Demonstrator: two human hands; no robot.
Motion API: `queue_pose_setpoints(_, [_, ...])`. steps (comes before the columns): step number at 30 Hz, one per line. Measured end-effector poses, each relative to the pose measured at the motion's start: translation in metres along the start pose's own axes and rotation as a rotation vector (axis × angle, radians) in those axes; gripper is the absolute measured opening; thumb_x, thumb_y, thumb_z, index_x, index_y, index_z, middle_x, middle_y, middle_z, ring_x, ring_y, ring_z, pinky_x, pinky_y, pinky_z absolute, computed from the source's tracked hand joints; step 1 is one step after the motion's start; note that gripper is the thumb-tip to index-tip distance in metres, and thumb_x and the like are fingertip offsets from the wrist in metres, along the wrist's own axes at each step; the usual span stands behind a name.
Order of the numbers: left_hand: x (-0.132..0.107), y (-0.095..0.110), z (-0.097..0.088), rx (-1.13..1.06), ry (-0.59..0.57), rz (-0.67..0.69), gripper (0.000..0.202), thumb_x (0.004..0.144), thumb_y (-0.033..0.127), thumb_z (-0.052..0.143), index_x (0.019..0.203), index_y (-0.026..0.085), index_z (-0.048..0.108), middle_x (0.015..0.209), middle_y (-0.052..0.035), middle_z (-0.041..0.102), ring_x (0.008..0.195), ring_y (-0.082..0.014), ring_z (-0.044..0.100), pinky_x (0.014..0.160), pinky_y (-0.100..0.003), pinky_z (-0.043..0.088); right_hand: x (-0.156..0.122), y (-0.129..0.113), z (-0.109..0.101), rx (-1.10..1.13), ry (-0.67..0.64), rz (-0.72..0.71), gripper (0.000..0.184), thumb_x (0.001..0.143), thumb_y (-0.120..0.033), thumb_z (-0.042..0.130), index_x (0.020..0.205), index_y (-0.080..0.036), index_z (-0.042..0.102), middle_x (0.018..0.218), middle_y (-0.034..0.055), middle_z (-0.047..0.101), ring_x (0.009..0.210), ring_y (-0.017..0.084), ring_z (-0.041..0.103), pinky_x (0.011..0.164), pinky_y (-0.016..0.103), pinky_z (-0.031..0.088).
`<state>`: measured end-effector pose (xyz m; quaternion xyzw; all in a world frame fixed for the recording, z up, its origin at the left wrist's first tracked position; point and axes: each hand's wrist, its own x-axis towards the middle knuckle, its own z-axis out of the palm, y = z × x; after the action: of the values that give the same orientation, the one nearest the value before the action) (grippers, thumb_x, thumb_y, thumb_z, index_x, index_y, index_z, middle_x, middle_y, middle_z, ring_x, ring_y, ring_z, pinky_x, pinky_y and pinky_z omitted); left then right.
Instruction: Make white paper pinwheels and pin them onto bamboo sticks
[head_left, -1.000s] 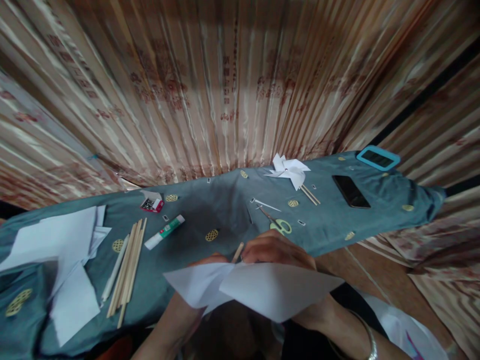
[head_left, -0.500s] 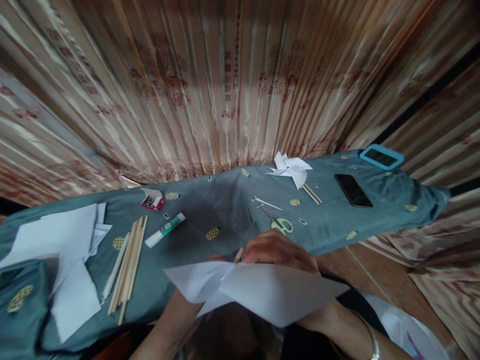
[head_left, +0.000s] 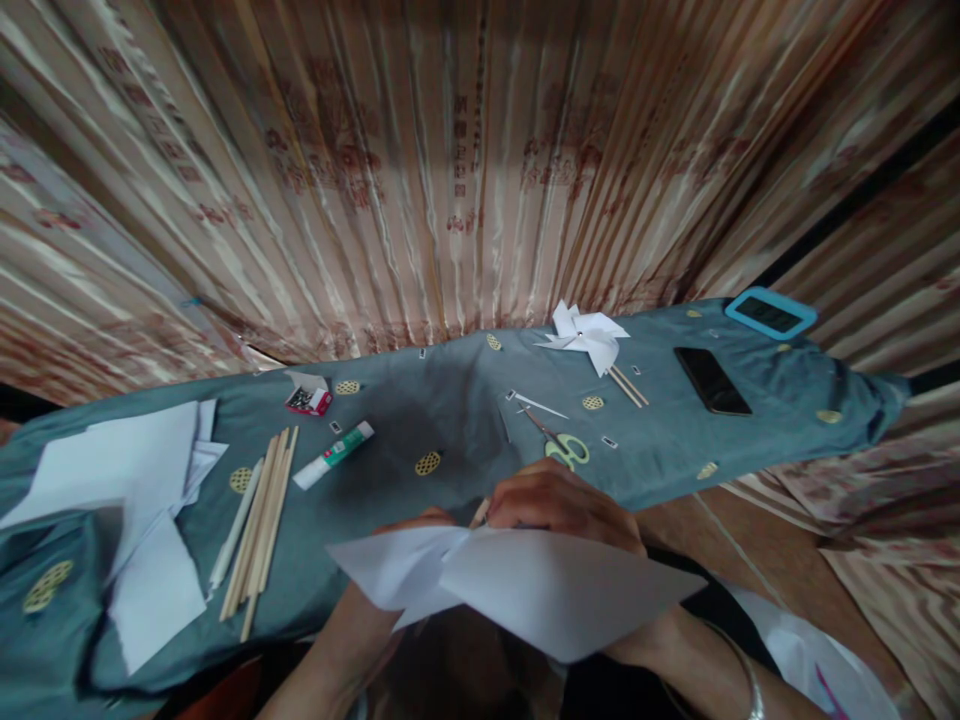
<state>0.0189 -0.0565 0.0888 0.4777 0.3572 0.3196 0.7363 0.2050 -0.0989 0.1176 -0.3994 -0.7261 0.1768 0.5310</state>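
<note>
My right hand (head_left: 559, 505) is closed over the top of a folded white paper piece (head_left: 525, 585) that stands between me and the table edge. A thin wooden stick (head_left: 478, 514) pokes up between my two hands at the paper's centre. My left hand (head_left: 420, 522) is mostly hidden behind the paper; only its knuckles show beside the stick. Green-handled scissors (head_left: 562, 447) lie just beyond my right hand.
On the teal cloth (head_left: 450, 420): a finished paper pinwheel (head_left: 589, 335), a glue stick (head_left: 334, 455), a small red pin box (head_left: 307, 398), a bundle of wooden sticks (head_left: 259, 525), white sheets (head_left: 127, 480) at left, a black phone (head_left: 712, 380) and a blue-cased device (head_left: 770, 313). A striped curtain hangs behind.
The view has shifted slightly; my hands and the paper stay in nearly the same place, with the stick showing a little less above the paper.
</note>
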Motion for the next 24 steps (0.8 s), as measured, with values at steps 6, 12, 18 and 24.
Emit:
queue_pose_setpoints(6, [0.0, -0.001, 0.0, -0.01, 0.072, -0.041, 0.035, 0.057, 0.046, 0.084, 0.06, 0.015, 0.066, 0.056, 0.0004, 0.056, 0.056, -0.0133, 0.05, 0.055, -0.025, 0.042, -0.003, -0.001, 0.001, 0.092, 0.005, 0.116, 0.009, 0.086, -0.022, 0.065, 0.095, -0.022, 0.064, 0.088, 0.0025, 0.07, 0.085, 0.015, 0.066, 0.078, 0.029, 0.052])
queue_pose_setpoints(12, [0.004, -0.015, -0.002, -0.108, 0.162, -0.134, 0.018, 0.048, 0.023, 0.086, 0.061, 0.016, 0.075, 0.06, -0.0021, 0.067, 0.059, -0.016, 0.058, 0.061, -0.025, 0.047, 0.001, 0.021, 0.007, 0.402, 0.017, 0.637, 0.017, 0.078, -0.035, 0.07, 0.083, -0.019, 0.068, 0.074, 0.0022, 0.07, 0.066, 0.015, 0.064, 0.057, 0.024, 0.05])
queue_pose_setpoints(18, [0.003, -0.039, -0.009, -0.186, 0.342, -0.146, 0.016, 0.042, 0.014, 0.079, 0.057, 0.014, 0.075, 0.053, -0.0012, 0.065, 0.054, -0.0101, 0.053, 0.054, -0.017, 0.041, 0.006, 0.053, 0.029, 0.664, -0.028, 0.926, 0.041, 0.059, -0.046, 0.082, 0.085, -0.016, 0.073, 0.078, 0.0024, 0.074, 0.069, 0.016, 0.067, 0.067, 0.028, 0.053])
queue_pose_setpoints(24, [-0.026, -0.06, -0.012, -0.34, 0.525, -0.182, 0.033, 0.034, 0.01, 0.082, 0.067, 0.013, 0.077, 0.056, -0.0019, 0.068, 0.053, -0.0106, 0.057, 0.054, -0.018, 0.043, 0.005, 0.065, 0.059, 0.487, -0.289, 0.937, 0.042, 0.063, -0.045, 0.077, 0.089, -0.012, 0.07, 0.082, 0.0043, 0.074, 0.07, 0.016, 0.066, 0.068, 0.028, 0.052])
